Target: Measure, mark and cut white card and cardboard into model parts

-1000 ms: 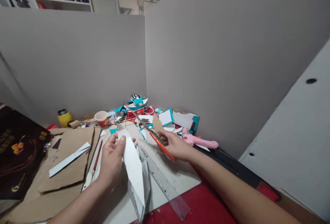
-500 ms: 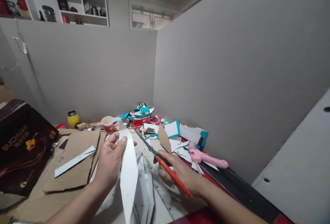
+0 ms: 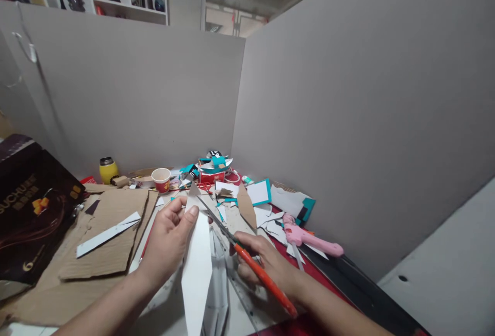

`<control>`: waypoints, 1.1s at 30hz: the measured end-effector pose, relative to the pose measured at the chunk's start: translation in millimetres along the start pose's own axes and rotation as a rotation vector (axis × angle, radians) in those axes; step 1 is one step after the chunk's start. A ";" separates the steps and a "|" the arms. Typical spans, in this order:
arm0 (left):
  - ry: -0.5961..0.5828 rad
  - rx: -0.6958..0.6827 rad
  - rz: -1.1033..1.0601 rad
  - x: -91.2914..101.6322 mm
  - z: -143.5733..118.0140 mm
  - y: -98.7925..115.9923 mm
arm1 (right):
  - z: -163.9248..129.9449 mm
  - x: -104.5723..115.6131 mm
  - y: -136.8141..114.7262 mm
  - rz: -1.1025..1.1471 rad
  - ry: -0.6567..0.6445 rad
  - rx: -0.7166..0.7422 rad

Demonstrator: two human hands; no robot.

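Observation:
My left hand point(image 3: 172, 235) pinches a long white piece of card point(image 3: 196, 269) near its upper part, thumb on the face. The card is pointed at the top and widens lower down. In my right hand point(image 3: 263, 258) is a pair of scissors point(image 3: 265, 279) with orange-red handles. The blades point up and left, their tips close to the card's right edge near its top; whether they touch it I cannot tell. Below and behind the card lies a folded white paper form point(image 3: 219, 284), partly hidden by it. A brown leaf-shaped cardboard piece point(image 3: 246, 206) lies beyond the scissors.
A pink glue gun point(image 3: 309, 238) rests at the right among white scraps. Corrugated cardboard point(image 3: 112, 243) and a dark printed box point(image 3: 34, 212) are at the left. A paper cup point(image 3: 161, 179) and a yellow jar point(image 3: 109, 171) stand by the grey partition point(image 3: 154, 94).
The view has tilted down slightly and shifted. My left hand and the card have moved a little right, and the scissor tips now overlap the card's right edge more closely.

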State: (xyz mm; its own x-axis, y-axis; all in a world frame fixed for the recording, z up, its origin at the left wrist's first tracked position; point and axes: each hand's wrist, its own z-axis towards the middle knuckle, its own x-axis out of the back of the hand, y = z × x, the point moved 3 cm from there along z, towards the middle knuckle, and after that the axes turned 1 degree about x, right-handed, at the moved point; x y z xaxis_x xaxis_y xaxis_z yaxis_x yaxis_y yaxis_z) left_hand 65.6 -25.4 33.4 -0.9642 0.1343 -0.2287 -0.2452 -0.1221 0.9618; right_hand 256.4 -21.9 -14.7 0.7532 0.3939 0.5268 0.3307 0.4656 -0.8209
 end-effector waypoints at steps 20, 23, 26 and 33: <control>-0.086 0.065 0.008 0.1 0.1 1.8 | -2.7 -0.8 -8.2 0.006 -0.035 0.074; -0.071 0.061 -0.009 -1.1 -0.2 1.2 | -2.9 -2.5 -6.7 -0.008 0.002 0.082; -0.064 0.053 -0.026 -2.4 -1.2 1.8 | -3.7 -5.1 -2.9 -0.020 0.018 0.086; -0.038 0.029 -0.017 -3.3 -2.7 2.9 | -6.9 -6.7 -3.8 -0.118 -0.014 0.058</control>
State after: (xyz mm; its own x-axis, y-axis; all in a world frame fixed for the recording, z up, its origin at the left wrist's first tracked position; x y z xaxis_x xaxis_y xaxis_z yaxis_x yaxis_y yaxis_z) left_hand 67.8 -28.9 36.5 -0.9552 0.1732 -0.2399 -0.2581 -0.0910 0.9618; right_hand 254.1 -31.8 -16.7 0.7029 0.3448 0.6221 0.3827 0.5540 -0.7394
